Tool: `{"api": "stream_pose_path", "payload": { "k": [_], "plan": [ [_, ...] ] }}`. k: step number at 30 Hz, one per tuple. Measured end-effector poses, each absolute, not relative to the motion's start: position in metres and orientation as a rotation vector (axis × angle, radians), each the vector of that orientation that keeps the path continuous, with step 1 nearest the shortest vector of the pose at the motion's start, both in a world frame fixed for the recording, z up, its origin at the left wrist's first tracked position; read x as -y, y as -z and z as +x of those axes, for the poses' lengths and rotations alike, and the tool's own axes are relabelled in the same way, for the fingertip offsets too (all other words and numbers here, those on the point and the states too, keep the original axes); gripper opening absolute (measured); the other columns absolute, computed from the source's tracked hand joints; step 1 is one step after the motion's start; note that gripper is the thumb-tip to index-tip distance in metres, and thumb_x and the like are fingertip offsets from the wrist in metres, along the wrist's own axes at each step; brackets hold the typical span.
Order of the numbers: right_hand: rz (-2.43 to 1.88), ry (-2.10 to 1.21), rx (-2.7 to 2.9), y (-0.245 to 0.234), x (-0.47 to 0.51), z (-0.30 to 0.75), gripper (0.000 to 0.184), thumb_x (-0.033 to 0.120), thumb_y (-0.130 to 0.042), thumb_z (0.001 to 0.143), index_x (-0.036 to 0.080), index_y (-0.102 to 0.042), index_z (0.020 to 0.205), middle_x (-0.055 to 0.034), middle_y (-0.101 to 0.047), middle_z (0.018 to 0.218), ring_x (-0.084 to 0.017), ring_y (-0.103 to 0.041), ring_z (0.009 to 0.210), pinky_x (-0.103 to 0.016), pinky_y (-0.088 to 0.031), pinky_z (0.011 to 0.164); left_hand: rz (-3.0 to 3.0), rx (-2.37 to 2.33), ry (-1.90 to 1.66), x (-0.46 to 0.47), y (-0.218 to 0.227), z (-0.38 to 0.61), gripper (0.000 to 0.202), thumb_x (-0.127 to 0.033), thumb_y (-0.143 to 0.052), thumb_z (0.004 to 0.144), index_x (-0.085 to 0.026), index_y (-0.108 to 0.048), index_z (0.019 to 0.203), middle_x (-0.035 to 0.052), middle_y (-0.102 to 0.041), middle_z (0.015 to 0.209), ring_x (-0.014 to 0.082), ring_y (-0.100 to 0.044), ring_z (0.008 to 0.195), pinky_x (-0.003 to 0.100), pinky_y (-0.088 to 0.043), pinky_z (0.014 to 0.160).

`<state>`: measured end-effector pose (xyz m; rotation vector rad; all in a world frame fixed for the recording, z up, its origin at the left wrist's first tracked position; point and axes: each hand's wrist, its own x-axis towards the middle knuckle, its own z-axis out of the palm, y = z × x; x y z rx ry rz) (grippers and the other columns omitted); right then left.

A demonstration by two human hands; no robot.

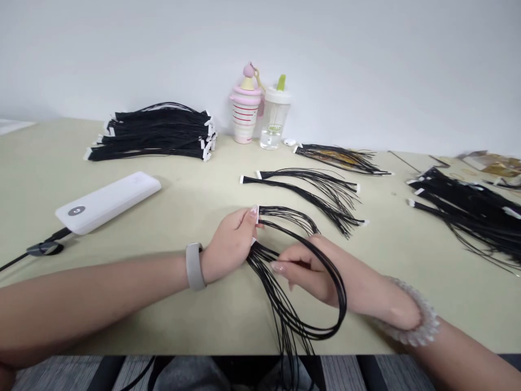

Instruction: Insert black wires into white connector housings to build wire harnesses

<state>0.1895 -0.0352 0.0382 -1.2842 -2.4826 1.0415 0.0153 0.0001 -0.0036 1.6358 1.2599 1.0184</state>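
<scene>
My left hand (231, 241), with a grey band on its wrist, grips the white connector ends of a black wire harness (341, 296). One connector (257, 214) sticks up at the thumb, and a second one (253, 241) shows below the fingers. From the upper connector a bundle loops round to the right and back under my right hand (321, 269). Loose strands fan downward over the table's front edge. The fingers of my right hand are pinched together at wires just right of the lower connector; exactly which strand they hold is hidden.
Beyond my hands lie two more harnesses (301, 198) and another (334, 157) farther back. A harness pile (154, 133) sits back left, another (468, 212) at right. A white power bank (109, 201) with a cable, a pink-lidded cup (245, 117) and a clear cup (274, 117) stand around.
</scene>
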Motion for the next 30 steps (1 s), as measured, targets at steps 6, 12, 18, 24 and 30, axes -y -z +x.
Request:
{"api": "stream_pose_path", "payload": {
  "k": [6, 12, 18, 24, 30],
  "plan": [
    [-1.248, -0.752, 2.443, -0.014, 0.034, 0.167, 0.031, 0.023, -0.039, 0.086, 0.014, -0.040, 0.057, 0.0052, -0.039, 0.053, -0.004, -0.031, 0.051, -0.019, -0.026, 0.050, 1.667, -1.242, -0.998, 0.001, 0.007, 0.014, 0.041, -0.043, -0.027, 0.089, -0.017, -0.040, 0.060, -0.0018, -0.044, 0.057, 0.0118, -0.047, 0.063, 0.025, -0.040, 0.066],
    [-1.257, -0.571, 2.465, -0.013, 0.035, 0.165, 0.025, 0.015, -0.041, 0.082, 0.015, -0.041, 0.057, 0.0047, -0.043, 0.054, -0.004, -0.032, 0.050, -0.020, -0.026, 0.051, 1.695, -1.231, -1.004, 0.000, 0.008, 0.014, 0.042, -0.044, -0.026, 0.089, -0.017, -0.041, 0.061, -0.0016, -0.045, 0.057, 0.0123, -0.048, 0.063, 0.027, -0.042, 0.070],
    [-1.297, -0.489, 2.477, -0.011, 0.036, 0.163, 0.021, 0.015, -0.042, 0.079, 0.015, -0.048, 0.060, 0.0037, -0.049, 0.056, -0.005, -0.034, 0.051, -0.020, -0.027, 0.052, 1.687, -1.220, -0.991, 0.000, 0.008, 0.014, 0.042, -0.044, -0.026, 0.089, -0.017, -0.041, 0.061, -0.0017, -0.045, 0.056, 0.0123, -0.048, 0.062, 0.027, -0.042, 0.070],
    [-1.337, -0.646, 2.579, -0.025, 0.022, 0.183, 0.017, 0.008, -0.046, 0.067, 0.015, -0.048, 0.051, 0.0056, -0.040, 0.045, -0.003, -0.027, 0.043, -0.018, -0.022, 0.042, 1.666, -1.239, -0.991, 0.001, 0.007, 0.014, 0.042, -0.044, -0.026, 0.089, -0.018, -0.038, 0.059, -0.0015, -0.042, 0.056, 0.0129, -0.049, 0.065, 0.026, -0.041, 0.067],
    [-1.641, -0.658, 2.069, -0.048, -0.016, 0.243, 0.014, 0.021, -0.054, 0.072, 0.016, -0.064, 0.063, 0.0008, -0.054, 0.046, -0.006, -0.041, 0.037, -0.020, -0.032, 0.036, 1.642, -1.257, -0.995, 0.002, 0.004, 0.016, 0.043, -0.044, -0.026, 0.089, -0.018, -0.037, 0.056, 0.0000, -0.045, 0.059, 0.0148, -0.052, 0.071, 0.026, -0.040, 0.066]
  ]
}}
